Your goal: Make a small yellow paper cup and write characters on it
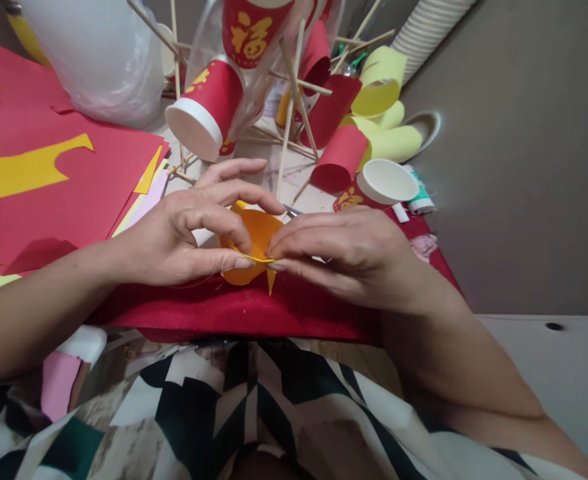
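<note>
Between my two hands is a piece of orange-yellow paper (pixel 257 230), curved into a rounded shape, with a thin pointed strip hanging below its edge. My left hand (pixel 201 230) pinches the paper's near edge between thumb and index finger, its other fingers raised. From the other side my right hand (pixel 344 257) pinches the same edge, thumb below and fingers pressed together above. The paper is held just over the front of the red-covered table (pixel 244 310). Part of a metal tool (pixel 291 211) shows behind my right fingertips; its kind is hidden.
Red paper sheets (pixel 29 227) with a cut yellow piece (pixel 37 167) lie at left. Behind my hands are red paper cups (pixel 214 93), crossed wooden sticks (pixel 297 87), red paper rolls (pixel 339 157) and yellow paper rolls (pixel 394 143). A white plastic bag (pixel 104 60) stands at back left.
</note>
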### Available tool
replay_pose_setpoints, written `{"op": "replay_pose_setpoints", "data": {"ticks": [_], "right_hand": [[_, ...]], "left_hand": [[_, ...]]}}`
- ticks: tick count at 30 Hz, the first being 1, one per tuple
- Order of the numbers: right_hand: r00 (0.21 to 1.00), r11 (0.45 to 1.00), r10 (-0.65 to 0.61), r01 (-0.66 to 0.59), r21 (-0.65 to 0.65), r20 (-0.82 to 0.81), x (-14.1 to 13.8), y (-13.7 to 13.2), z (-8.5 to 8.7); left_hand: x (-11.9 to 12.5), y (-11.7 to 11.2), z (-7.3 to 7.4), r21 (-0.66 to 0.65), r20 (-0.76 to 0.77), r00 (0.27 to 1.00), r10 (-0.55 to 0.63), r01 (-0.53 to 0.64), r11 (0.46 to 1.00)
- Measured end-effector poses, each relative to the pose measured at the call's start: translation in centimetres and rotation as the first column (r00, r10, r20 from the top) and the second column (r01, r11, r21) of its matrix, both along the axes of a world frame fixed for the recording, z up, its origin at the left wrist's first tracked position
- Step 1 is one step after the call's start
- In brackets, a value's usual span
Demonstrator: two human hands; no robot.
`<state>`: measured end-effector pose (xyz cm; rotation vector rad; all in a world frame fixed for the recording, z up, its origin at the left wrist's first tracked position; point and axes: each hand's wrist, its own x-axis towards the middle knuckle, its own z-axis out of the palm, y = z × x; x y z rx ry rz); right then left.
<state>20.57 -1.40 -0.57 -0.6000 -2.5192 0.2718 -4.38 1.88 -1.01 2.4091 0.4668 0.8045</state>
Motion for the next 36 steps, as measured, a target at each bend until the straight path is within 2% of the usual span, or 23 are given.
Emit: {"op": "replay_pose_setpoints", "data": {"ticks": [5,8,11,13,16,18,20,23,26,29,31,33,36], "right_hand": [[0.992,0.999,-0.020,0.016,-0.029,-0.121,0.2,0.4,-0.1],[0.992,1.000,0.009,-0.012,-0.023,-0.122,0.1,0.5,-0.1],[0.995,1.000,0.005,-0.005,-0.001,-0.104,0.0,0.6,-0.2],[0.995,1.000,0.001,0.001,0.021,-0.097,0.0,0.6,-0.3],[0.999,0.998,0.004,0.000,0.063,-0.053,0.1,0.6,-0.4],[1.000,0.998,-0.006,0.007,0.070,-0.010,0.1,0.5,-0.3],[1.000,0.999,-0.008,0.006,0.054,0.024,0.0,0.4,-0.3],[1.000,0.999,-0.011,0.010,0.047,0.024,-0.2,0.3,-0.5],[0.998,0.998,-0.016,0.020,0.066,-0.068,-0.6,0.6,-1.1],[0.984,0.998,-0.022,0.032,0.056,-0.177,-0.9,0.8,-1.5],[0.966,0.997,-0.080,0.081,-0.007,-0.247,-1.2,0.7,-1.6],[0.935,0.981,-0.181,0.149,-0.126,-0.304,-1.4,0.5,-1.6],[0.893,0.943,-0.278,0.184,-0.276,-0.354,-1.6,0.1,-1.5]], "left_hand": [[-0.3,0.3,0.1,0.005,-0.005,1.000,0.015,-0.015,1.000],[-0.7,0.7,0.2,0.004,-0.019,1.000,0.000,0.000,1.000],[-1.0,1.1,0.4,-0.076,0.005,0.999,0.043,-0.043,0.996],[-1.0,1.3,0.4,-0.191,0.095,0.989,0.109,-0.089,0.978],[-0.9,1.5,0.2,-0.363,0.214,0.932,0.293,-0.202,0.910],[-0.7,1.5,-0.2,-0.415,0.220,0.891,0.398,-0.284,0.864],[-0.3,1.4,-0.7,-0.434,0.201,0.882,0.425,-0.309,0.846],[0.1,1.2,-1.1,-0.471,0.187,0.895,0.406,-0.281,0.836],[0.4,0.9,-0.9,-0.515,0.161,0.914,0.371,-0.243,0.822],[0.4,0.9,-0.5,-0.569,0.122,0.955,0.269,-0.154,0.808],[0.3,1.0,-0.6,-0.618,0.108,0.979,0.173,-0.071,0.783],[0.3,1.0,-1.0,-0.647,0.100,0.989,0.109,-0.018,0.762],[0.5,0.8,-1.7,-0.664,0.098,0.989,0.107,-0.015,0.747]]}}
